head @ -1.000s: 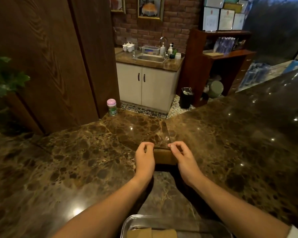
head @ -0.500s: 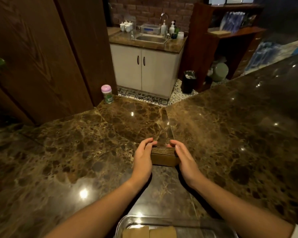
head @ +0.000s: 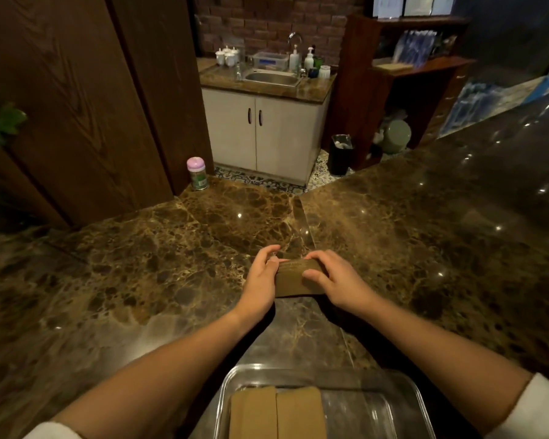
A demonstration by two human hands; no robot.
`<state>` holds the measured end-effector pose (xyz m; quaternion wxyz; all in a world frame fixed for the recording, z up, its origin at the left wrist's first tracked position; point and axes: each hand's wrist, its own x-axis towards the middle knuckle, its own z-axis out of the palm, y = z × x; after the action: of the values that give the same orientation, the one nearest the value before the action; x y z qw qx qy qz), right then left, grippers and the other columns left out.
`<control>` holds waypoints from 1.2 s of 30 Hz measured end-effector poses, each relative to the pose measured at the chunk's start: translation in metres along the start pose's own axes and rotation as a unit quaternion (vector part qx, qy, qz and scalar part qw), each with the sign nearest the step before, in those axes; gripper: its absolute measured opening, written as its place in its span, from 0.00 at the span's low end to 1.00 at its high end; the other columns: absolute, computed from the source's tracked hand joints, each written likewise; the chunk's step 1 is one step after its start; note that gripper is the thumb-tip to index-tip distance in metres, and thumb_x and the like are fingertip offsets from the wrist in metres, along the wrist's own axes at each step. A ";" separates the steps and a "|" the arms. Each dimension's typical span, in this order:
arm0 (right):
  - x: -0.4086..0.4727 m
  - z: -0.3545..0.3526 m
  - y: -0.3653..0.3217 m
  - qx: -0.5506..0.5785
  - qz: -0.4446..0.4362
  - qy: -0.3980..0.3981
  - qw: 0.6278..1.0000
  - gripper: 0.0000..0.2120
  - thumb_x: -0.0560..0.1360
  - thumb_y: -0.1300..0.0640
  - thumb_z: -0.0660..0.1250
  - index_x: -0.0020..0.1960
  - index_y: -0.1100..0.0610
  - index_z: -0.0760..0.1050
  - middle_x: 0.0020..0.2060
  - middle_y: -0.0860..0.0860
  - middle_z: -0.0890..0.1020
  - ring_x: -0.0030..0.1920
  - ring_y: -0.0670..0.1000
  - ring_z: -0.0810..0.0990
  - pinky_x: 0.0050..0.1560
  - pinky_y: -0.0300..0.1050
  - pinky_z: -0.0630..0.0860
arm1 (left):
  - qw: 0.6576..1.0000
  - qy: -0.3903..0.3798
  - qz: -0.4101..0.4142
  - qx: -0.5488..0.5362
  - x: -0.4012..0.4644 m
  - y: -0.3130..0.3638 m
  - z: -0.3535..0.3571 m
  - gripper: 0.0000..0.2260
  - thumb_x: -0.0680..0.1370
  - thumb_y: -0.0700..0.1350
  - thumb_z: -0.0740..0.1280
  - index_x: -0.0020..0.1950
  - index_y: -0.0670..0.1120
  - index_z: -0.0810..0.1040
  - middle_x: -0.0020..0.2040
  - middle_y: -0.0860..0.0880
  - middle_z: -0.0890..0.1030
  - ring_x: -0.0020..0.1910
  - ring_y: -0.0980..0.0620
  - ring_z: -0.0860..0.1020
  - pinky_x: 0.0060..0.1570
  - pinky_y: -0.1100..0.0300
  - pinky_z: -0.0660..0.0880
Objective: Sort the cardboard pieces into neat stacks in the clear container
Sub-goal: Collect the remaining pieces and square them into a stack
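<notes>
Step in hand: squaring up a bundle of cardboard pieces (head: 298, 278) on the marble countertop (head: 159, 280), judged from both hands flanking it at the ends.
Bundle position: on the countertop ahead of the person, between the two hands, well apart from the container.
Bundle condition: edges appear closely aligned; the piece count cannot be told.
Left hand (head: 262, 280): fingers curled round the left end of the bundle, thumb on the near side; it holds the bundle.
Right hand (head: 336, 282): fingers draped over the top and far edge of the right end, thumb pressed on the near face; it holds the bundle.
Clear container (head: 403, 394): at the near edge of the view, between the forearms, with its near part cut off by the frame.
Container contents: two stacks of cardboard (head: 278, 413) lie side by side and touching in the left portion; the right portion shows bare clear floor.
Task progress: judged as partway; two stacks placed, one bundle outside the container.
Next move: lift the bundle with both hands clamped so that the pieces do not fan out, bring it back toward the body, and lower it flat beside the right-hand stack.
Placement requirement: long edges parallel to the existing stacks, ends level.
Risk: loosening either grip in transit may let pieces slide and spoil the alignment.
</notes>
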<state>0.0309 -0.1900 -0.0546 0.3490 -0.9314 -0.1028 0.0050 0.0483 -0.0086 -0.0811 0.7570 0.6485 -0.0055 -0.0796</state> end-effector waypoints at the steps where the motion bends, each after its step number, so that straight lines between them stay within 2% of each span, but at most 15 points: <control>1: -0.004 -0.007 -0.007 -0.019 -0.013 0.009 1.000 0.11 0.80 0.51 0.65 0.60 0.54 0.76 0.53 0.49 0.77 0.54 0.48 0.76 0.55 0.37 0.70 | 1.000 -0.012 0.005 0.018 -0.004 0.005 0.001 0.10 0.85 0.42 0.56 0.63 0.48 0.74 0.51 0.44 0.80 0.41 0.61 0.81 0.39 0.66 0.76; 4: -0.025 -0.029 -0.031 -0.041 -0.034 0.064 0.997 0.10 0.80 0.52 0.65 0.58 0.54 0.78 0.51 0.48 0.78 0.52 0.47 0.76 0.51 0.29 0.67 | 0.996 -0.037 0.047 0.059 -0.021 0.035 0.005 0.09 0.85 0.44 0.58 0.64 0.50 0.73 0.51 0.50 0.78 0.41 0.66 0.79 0.40 0.70 0.75; 6: -0.043 -0.043 -0.048 -0.020 -0.011 0.119 0.993 0.09 0.80 0.51 0.66 0.58 0.52 0.78 0.51 0.47 0.79 0.51 0.46 0.76 0.50 0.32 0.68 | 0.994 -0.077 0.064 0.051 -0.038 0.060 0.008 0.11 0.82 0.50 0.63 0.64 0.56 0.73 0.54 0.51 0.79 0.48 0.61 0.81 0.46 0.65 0.77; 8: -0.064 -0.053 -0.067 0.081 0.020 0.189 0.979 0.07 0.80 0.51 0.66 0.57 0.50 0.77 0.49 0.43 0.80 0.49 0.44 0.78 0.47 0.38 0.72 | 0.984 -0.121 0.119 0.047 -0.059 0.082 0.011 0.19 0.77 0.52 0.70 0.66 0.59 0.71 0.59 0.52 0.78 0.54 0.59 0.81 0.48 0.61 0.79; 10: -0.083 -0.063 -0.086 0.172 0.034 0.232 0.957 0.06 0.79 0.50 0.67 0.55 0.49 0.77 0.48 0.43 0.81 0.47 0.42 0.80 0.45 0.40 0.75 | 0.972 -0.149 0.178 0.050 -0.076 0.098 0.016 0.22 0.76 0.44 0.72 0.67 0.59 0.70 0.61 0.53 0.76 0.55 0.62 0.79 0.45 0.64 0.79; 14: -0.119 -0.083 -0.108 0.137 0.067 0.166 0.974 0.09 0.76 0.43 0.69 0.51 0.46 0.78 0.42 0.40 0.82 0.41 0.39 0.80 0.38 0.34 0.75 | 0.970 -0.179 0.145 0.076 -0.104 0.126 0.022 0.23 0.78 0.33 0.67 0.71 0.48 0.70 0.58 0.46 0.77 0.47 0.58 0.80 0.40 0.64 0.78; 17: -0.145 -0.080 -0.114 0.065 0.103 0.074 0.990 0.21 0.74 0.41 0.70 0.65 0.44 0.74 0.53 0.38 0.80 0.51 0.38 0.79 0.49 0.39 0.78 | 0.949 -0.256 0.094 0.157 -0.125 0.129 0.020 0.25 0.78 0.34 0.67 0.72 0.49 0.69 0.55 0.45 0.79 0.42 0.57 0.80 0.37 0.62 0.77; 19: -0.163 -0.065 -0.118 0.074 0.109 0.042 0.990 0.22 0.75 0.41 0.69 0.67 0.44 0.73 0.55 0.39 0.81 0.52 0.38 0.80 0.52 0.43 0.80 | 0.937 -0.282 0.067 0.196 -0.141 0.125 0.017 0.29 0.77 0.38 0.69 0.76 0.54 0.64 0.57 0.47 0.78 0.44 0.55 0.82 0.40 0.58 0.80; 22: -0.190 -0.047 -0.114 0.143 0.178 0.066 0.971 0.14 0.76 0.44 0.69 0.60 0.43 0.73 0.52 0.41 0.81 0.47 0.40 0.81 0.45 0.40 0.79 | 0.956 -0.226 0.025 0.186 -0.165 0.113 -0.002 0.40 0.75 0.48 0.73 0.79 0.62 0.53 0.61 0.55 0.75 0.51 0.52 0.83 0.49 0.54 0.82; 25: -0.215 -0.030 -0.102 0.065 0.279 0.098 0.953 0.20 0.77 0.42 0.67 0.66 0.44 0.71 0.45 0.35 0.73 0.43 0.37 0.74 0.36 0.36 0.70 | 0.973 -0.034 0.075 0.217 -0.189 0.085 -0.035 0.33 0.77 0.53 0.70 0.78 0.62 0.57 0.69 0.59 0.70 0.64 0.59 0.73 0.57 0.59 0.73; 27: -0.226 -0.014 -0.099 0.016 0.306 0.061 0.950 0.21 0.77 0.41 0.66 0.67 0.46 0.71 0.43 0.35 0.72 0.42 0.37 0.71 0.36 0.37 0.69 | 0.980 0.052 0.043 0.188 -0.207 0.061 -0.051 0.29 0.79 0.50 0.68 0.77 0.60 0.60 0.72 0.57 0.68 0.66 0.63 0.70 0.56 0.65 0.71; 29: -0.228 0.001 -0.095 -0.027 0.324 0.028 0.945 0.21 0.78 0.41 0.64 0.67 0.49 0.70 0.46 0.40 0.74 0.42 0.40 0.72 0.37 0.38 0.69 | 0.991 0.042 -0.049 0.120 -0.222 0.038 -0.057 0.29 0.79 0.49 0.67 0.78 0.58 0.60 0.70 0.60 0.68 0.54 0.75 0.72 0.42 0.76 0.72; 30: -0.226 0.008 -0.094 -0.043 0.333 0.019 0.942 0.21 0.79 0.42 0.63 0.68 0.51 0.69 0.48 0.44 0.76 0.44 0.43 0.74 0.38 0.40 0.71 | 0.992 0.024 -0.091 0.082 -0.228 0.029 -0.059 0.29 0.79 0.48 0.67 0.78 0.58 0.61 0.67 0.62 0.71 0.49 0.76 0.75 0.37 0.77 0.73; 33: -0.213 0.023 -0.090 -0.045 0.375 -0.028 0.926 0.24 0.80 0.46 0.63 0.71 0.57 0.65 0.60 0.53 0.77 0.56 0.53 0.78 0.51 0.48 0.76 | 0.990 -0.005 -0.143 0.020 -0.236 0.016 -0.064 0.27 0.78 0.44 0.69 0.76 0.57 0.67 0.55 0.58 0.84 0.49 0.61 0.83 0.37 0.69 0.79; 36: -0.206 0.030 -0.087 0.006 0.392 -0.050 0.919 0.21 0.81 0.48 0.62 0.69 0.59 0.70 0.66 0.57 0.73 0.61 0.56 0.76 0.61 0.53 0.74 | 0.987 0.015 -0.158 -0.029 -0.235 0.015 -0.061 0.25 0.79 0.39 0.66 0.74 0.57 0.69 0.58 0.52 0.85 0.54 0.52 0.84 0.47 0.57 0.82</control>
<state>-0.1892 -0.1464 -0.0333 0.3195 -0.8934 0.2534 0.1883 -0.1749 0.0833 -0.0539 0.7536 0.6199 0.1105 -0.1886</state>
